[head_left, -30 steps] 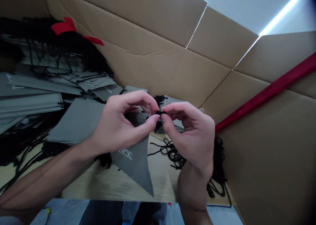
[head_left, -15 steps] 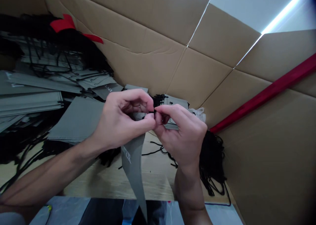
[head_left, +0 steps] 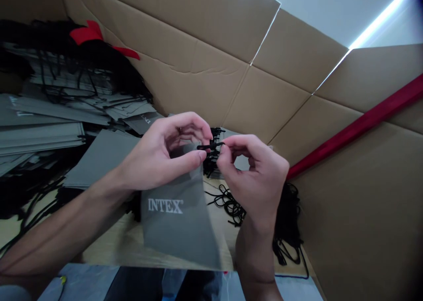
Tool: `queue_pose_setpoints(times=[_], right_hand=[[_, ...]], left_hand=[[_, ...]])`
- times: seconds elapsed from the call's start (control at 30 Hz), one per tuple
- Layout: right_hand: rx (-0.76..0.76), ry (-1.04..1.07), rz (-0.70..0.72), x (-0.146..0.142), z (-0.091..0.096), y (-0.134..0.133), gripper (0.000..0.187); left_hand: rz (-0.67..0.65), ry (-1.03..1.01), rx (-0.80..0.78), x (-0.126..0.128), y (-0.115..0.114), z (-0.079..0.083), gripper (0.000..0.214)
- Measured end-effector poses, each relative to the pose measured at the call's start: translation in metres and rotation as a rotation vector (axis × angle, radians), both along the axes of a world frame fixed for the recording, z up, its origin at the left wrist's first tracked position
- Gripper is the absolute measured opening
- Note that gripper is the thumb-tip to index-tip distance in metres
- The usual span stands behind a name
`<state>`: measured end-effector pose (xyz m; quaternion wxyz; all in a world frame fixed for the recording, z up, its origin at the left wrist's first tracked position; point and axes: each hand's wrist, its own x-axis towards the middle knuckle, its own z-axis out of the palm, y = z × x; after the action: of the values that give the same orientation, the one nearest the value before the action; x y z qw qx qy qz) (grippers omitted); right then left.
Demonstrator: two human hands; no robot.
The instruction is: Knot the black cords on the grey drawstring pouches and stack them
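Note:
A flat grey piece with white INTEX print (head_left: 178, 230) hangs from my left hand (head_left: 155, 155), its upper part between thumb and fingers. A short black cord (head_left: 209, 146) sticks out at its top right corner, with a small loop beside my left thumb. My right hand (head_left: 256, 173) pinches the cord's right end between thumb and index finger. Behind the left hand, the top edge of the piece is partly hidden.
Stacks of similar grey pieces (head_left: 102, 157) with black cords lie on the left. Loose black cords (head_left: 231, 206) rest on the wooden table (head_left: 112, 243), and a black cord bundle (head_left: 287, 217) sits at right. Cardboard walls (head_left: 214, 41) enclose the back; a red strip (head_left: 357, 127) crosses them.
My right hand has moved slightly right, apart from the left fingertips, and the cord now shows between them. The grey piece has swung from edge-on to face me, showing its print.

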<state>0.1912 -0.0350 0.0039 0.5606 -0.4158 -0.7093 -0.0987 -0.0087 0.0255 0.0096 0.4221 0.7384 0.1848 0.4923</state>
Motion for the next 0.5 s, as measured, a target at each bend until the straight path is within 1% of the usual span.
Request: queue_pose_setpoints(times=[0.1, 0.17, 0.2, 0.3, 0.33, 0.37, 0.43, 0.5], right_hand=[[-0.053, 0.064, 0.001, 0.010, 0.002, -0.001, 0.012], [-0.124, 0.095, 0.081, 0.018, 0.004, -0.002, 0.013], [-0.175, 0.092, 0.148, 0.023, 0.005, -0.003, 0.019], [-0.294, 0.031, 0.370, 0.033, 0.006, -0.002, 0.046], [-0.304, 0.009, 0.410, 0.034, 0.005, -0.001, 0.048], [-0.295, -0.003, 0.423, 0.035, 0.005, 0.000, 0.042], [-0.267, -0.001, 0.405, 0.036, 0.004, 0.002, 0.026], [-0.261, 0.009, 0.385, 0.037, 0.003, 0.004, 0.017]], left_hand=[[-0.089, 0.244, -0.046, -0.011, 0.006, 0.006, 0.018], [-0.137, 0.355, -0.067, -0.016, 0.008, 0.008, 0.028], [-0.143, 0.370, -0.074, -0.017, 0.009, 0.008, 0.031], [-0.134, 0.371, -0.080, -0.017, 0.008, 0.007, 0.031], [-0.131, 0.374, -0.071, -0.016, 0.007, 0.007, 0.031], [-0.131, 0.384, -0.057, -0.016, 0.006, 0.006, 0.032], [-0.128, 0.406, -0.030, -0.016, 0.005, 0.005, 0.034], [-0.132, 0.430, -0.018, -0.017, 0.003, 0.004, 0.035]])
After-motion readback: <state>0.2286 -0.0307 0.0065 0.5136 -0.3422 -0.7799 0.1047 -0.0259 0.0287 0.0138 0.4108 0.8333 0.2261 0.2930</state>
